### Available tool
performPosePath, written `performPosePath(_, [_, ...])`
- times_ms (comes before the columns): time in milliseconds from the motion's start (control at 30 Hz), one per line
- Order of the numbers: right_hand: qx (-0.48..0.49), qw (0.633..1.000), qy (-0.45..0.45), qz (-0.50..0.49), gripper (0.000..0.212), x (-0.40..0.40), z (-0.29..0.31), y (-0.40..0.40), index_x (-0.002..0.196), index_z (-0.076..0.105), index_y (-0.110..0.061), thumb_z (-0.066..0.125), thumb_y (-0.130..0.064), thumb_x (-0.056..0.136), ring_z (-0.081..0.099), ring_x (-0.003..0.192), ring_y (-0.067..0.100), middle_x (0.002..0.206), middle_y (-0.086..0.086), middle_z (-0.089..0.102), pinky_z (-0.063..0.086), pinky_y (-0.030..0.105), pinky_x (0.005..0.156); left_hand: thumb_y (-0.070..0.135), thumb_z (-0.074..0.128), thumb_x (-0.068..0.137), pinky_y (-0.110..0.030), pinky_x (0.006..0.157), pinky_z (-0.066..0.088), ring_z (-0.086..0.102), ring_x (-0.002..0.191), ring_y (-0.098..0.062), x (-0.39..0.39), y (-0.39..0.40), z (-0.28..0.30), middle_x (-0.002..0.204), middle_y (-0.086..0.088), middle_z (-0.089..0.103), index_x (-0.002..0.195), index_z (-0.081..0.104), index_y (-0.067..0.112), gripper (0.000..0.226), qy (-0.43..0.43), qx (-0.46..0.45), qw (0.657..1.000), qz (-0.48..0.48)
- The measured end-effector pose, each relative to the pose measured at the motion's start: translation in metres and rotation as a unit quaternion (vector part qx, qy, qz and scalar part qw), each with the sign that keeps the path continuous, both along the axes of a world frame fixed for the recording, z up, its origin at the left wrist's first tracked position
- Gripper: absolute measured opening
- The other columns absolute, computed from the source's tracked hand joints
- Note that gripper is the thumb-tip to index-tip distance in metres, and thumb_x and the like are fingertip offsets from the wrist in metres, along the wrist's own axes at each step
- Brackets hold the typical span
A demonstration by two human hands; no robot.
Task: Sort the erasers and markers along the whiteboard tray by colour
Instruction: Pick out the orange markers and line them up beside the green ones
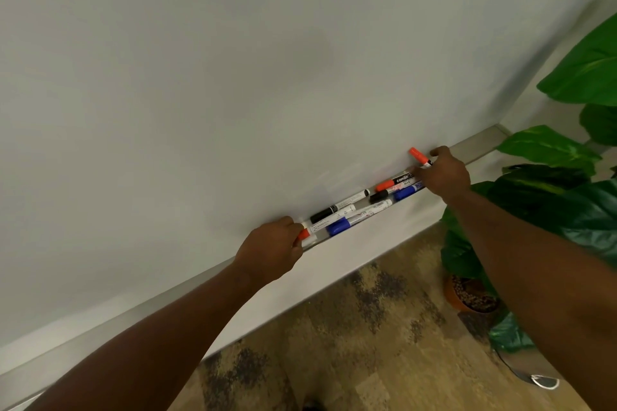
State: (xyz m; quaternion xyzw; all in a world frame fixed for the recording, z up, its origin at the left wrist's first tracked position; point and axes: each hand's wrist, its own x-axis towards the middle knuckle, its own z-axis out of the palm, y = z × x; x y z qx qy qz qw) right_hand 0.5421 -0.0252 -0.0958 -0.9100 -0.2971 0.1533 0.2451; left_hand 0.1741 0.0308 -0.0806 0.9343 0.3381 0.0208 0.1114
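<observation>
Left hand [272, 245] grips a red-capped marker [306, 233] at the whiteboard tray [480, 150], right hand [445, 173] lifts another red marker [420, 157] (cap up) above black [339, 205] and blue markers [339, 226], potted plant [551, 210] right.

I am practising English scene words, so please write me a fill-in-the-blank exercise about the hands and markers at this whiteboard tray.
1. The right hand lifts a marker with an orange-red cap, its cap pointing ____.
2. The left hand grips a second marker by its ____ cap.
3. Two blue-capped markers lie in the long metal tray, at its ____ edge.

Missing words: up; orange-red; front
</observation>
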Motion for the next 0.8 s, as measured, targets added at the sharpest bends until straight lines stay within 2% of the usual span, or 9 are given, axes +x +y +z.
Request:
performPosePath(200, [0.065, 0.994, 0.071, -0.052, 0.052, -0.005, 0.0, 0.003, 0.125, 0.043, -0.017, 0.071, -0.03, 0.083, 0.064, 0.09, 0.028, 0.106, 0.012, 0.063, 0.057, 0.044, 0.08, 0.034, 0.046, 0.095, -0.034, 0.076, 0.055, 0.063, 0.09, -0.021, 0.01, -0.002, 0.002, 0.106, -0.002, 0.061, 0.117, 0.059, 0.02, 0.029, -0.009, -0.008, 1.0, -0.022])
performPosePath(333, [0.125, 0.982, 0.075, -0.119, 0.035, -0.01, 0.002, 0.004, 0.117, 0.052, -0.014, 0.065, -0.025, 0.087, 0.062, 0.083, 0.025, 0.1, 0.009, 0.062, 0.055, 0.036, 0.073, 0.036, 0.046, 0.096, -0.031, 0.082, 0.055, 0.062, 0.099, -0.019, 0.013, -0.002, 0.002, 0.113, -0.002, 0.06, 0.121, 0.056, 0.019, 0.032, -0.003, -0.02, 0.999, -0.028])
performPosePath(467, [0.077, 0.989, 0.03, -0.122, 0.028, -0.009, 0.008, 0.003, 0.1, 0.065, -0.006, 0.058, -0.031, 0.091, 0.063, 0.076, 0.025, 0.087, 0.01, 0.065, 0.052, 0.033, 0.068, 0.036, 0.047, 0.097, -0.029, 0.084, 0.053, 0.061, 0.104, -0.019, 0.031, -0.003, 0.008, 0.116, -0.006, 0.061, 0.123, 0.056, 0.016, 0.034, -0.025, -0.046, 0.997, -0.047])
performPosePath(567, [0.036, 0.994, 0.03, -0.103, 0.027, -0.007, 0.01, 0.002, 0.096, 0.065, -0.007, 0.058, -0.032, 0.091, 0.064, 0.075, 0.025, 0.086, 0.011, 0.066, 0.051, 0.031, 0.066, 0.034, 0.048, 0.094, -0.028, 0.073, 0.05, 0.062, 0.088, -0.021, 0.063, -0.002, 0.016, 0.104, -0.006, 0.065, 0.114, 0.061, 0.017, 0.029, -0.042, -0.035, 0.997, -0.055])
performPosePath(633, [0.018, 0.995, 0.033, -0.097, 0.026, -0.004, 0.007, 0.0, 0.094, 0.064, -0.007, 0.06, -0.033, 0.09, 0.065, 0.077, 0.025, 0.086, 0.011, 0.067, 0.052, 0.032, 0.068, 0.035, 0.05, 0.093, -0.034, 0.072, 0.053, 0.063, 0.082, -0.023, 0.086, -0.002, 0.02, 0.097, -0.006, 0.066, 0.107, 0.064, 0.016, 0.028, -0.053, -0.031, 0.996, -0.061])
performPosePath(700, [0.008, 0.995, 0.043, -0.088, 0.025, -0.003, 0.006, -0.002, 0.092, 0.062, -0.008, 0.061, -0.033, 0.09, 0.065, 0.078, 0.025, 0.086, 0.01, 0.066, 0.053, 0.032, 0.07, 0.035, 0.052, 0.092, -0.039, 0.073, 0.055, 0.064, 0.082, -0.025, 0.105, -0.001, 0.021, 0.097, -0.008, 0.066, 0.106, 0.066, 0.015, 0.029, -0.051, -0.034, 0.996, -0.067])
performPosePath(800, [-0.002, 0.996, 0.057, -0.068, 0.024, -0.002, 0.004, -0.004, 0.09, 0.063, -0.01, 0.061, -0.033, 0.088, 0.066, 0.077, 0.023, 0.085, 0.009, 0.067, 0.054, 0.032, 0.067, 0.035, 0.055, 0.092, -0.038, 0.076, 0.056, 0.064, 0.088, -0.027, 0.131, 0.0, 0.019, 0.102, -0.01, 0.066, 0.111, 0.065, 0.014, 0.03, -0.033, -0.04, 0.997, -0.064])
